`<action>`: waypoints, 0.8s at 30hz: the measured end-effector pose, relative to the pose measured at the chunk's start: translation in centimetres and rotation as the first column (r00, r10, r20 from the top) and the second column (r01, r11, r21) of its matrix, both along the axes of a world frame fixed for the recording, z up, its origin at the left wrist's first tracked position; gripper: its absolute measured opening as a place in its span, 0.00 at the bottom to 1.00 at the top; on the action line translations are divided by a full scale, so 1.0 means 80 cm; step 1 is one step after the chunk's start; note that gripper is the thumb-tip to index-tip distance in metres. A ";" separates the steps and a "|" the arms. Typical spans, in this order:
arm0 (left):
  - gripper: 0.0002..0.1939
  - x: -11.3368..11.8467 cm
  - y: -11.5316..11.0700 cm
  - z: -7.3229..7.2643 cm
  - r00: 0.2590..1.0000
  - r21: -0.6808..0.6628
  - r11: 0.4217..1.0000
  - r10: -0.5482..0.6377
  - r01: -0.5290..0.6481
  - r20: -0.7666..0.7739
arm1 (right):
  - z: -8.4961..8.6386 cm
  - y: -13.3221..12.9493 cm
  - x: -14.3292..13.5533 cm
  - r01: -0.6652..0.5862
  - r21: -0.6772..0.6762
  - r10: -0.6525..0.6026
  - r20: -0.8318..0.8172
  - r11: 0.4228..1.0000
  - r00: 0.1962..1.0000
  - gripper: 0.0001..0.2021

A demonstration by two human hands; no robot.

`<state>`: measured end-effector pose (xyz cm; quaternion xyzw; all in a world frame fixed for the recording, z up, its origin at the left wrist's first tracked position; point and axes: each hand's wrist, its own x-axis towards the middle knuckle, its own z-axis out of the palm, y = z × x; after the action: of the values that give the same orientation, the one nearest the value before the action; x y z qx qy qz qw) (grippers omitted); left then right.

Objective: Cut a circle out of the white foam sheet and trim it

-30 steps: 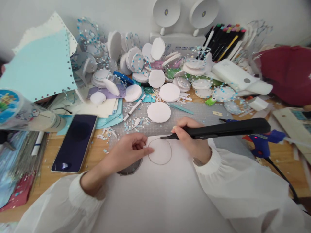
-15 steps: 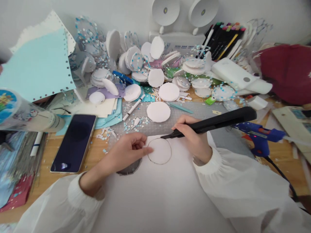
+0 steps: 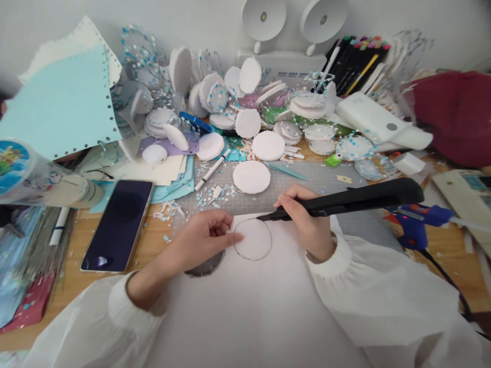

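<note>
A white sheet (image 3: 249,306), likely foam board or thick paper, lies in front of me with a round gap cut into its left edge. On its top edge rests a thin wire ring (image 3: 271,240). My left hand (image 3: 203,237) is closed, its thumb pressing the ring's left side onto the sheet, fingers curled at the sheet's edge. My right hand (image 3: 307,222) grips a black utility knife (image 3: 356,198), slanting up to the right. The blade tip touches or nearly touches the ring's upper rim. Just beyond lies a white scalloped disc (image 3: 251,177).
A phone (image 3: 118,225) and a clear cup (image 3: 49,176) stand left. Blue glue gun (image 3: 416,222) and its cord lie right. White discs and beaded rings crowd the back, below a twin-headed lamp (image 3: 282,60). A grey cutting mat (image 3: 322,174) carries paper scraps and a marker (image 3: 212,170).
The knife's handle end has swung to the right and slightly down, while its tip stays near the ring's top. My left hand and the ring hold their place.
</note>
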<state>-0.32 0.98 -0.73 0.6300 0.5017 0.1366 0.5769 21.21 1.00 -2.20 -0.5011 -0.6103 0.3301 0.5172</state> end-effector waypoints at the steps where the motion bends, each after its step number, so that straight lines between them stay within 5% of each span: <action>1: 0.14 0.000 0.000 0.000 1.000 -0.001 1.000 0.001 -0.001 0.005 | -0.001 -0.001 0.000 0.000 0.005 0.000 0.009 1.000 1.000 0.13; 9: 0.14 -0.001 -0.002 -0.002 1.000 0.031 0.999 -0.022 0.022 0.003 | -0.005 -0.009 0.004 0.127 0.035 -0.127 -0.023 0.991 0.992 0.14; 13: 0.13 0.000 -0.006 -0.003 0.991 0.275 0.961 0.068 -0.034 -0.113 | -0.025 -0.003 0.019 0.297 0.182 -0.298 -0.025 0.937 0.954 0.05; 16: 0.10 0.000 -0.007 0.002 0.969 0.463 0.862 0.247 -0.205 -0.031 | -0.046 0.006 0.028 0.270 0.156 -0.269 -0.028 0.950 0.963 0.16; 19: 0.16 -0.002 -0.012 0.020 0.891 0.263 0.878 0.303 -0.399 0.339 | -0.054 0.014 0.027 0.248 0.120 -0.243 -0.054 0.961 0.969 0.13; 22: 0.27 -0.004 -0.030 0.049 0.708 -0.116 0.958 0.274 -0.263 0.651 | -0.050 0.016 0.023 0.240 0.103 -0.232 -0.081 0.965 0.969 0.12; 24: 0.29 -0.006 -0.049 0.070 0.611 -0.240 0.962 0.266 -0.127 0.745 | -0.045 0.016 0.024 0.227 0.100 -0.219 -0.091 0.969 0.972 0.14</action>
<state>-0.76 -2.96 4.85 0.4025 0.2826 0.4135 0.7663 23.12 2.31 -5.78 -0.5240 -0.5461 0.2557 0.6016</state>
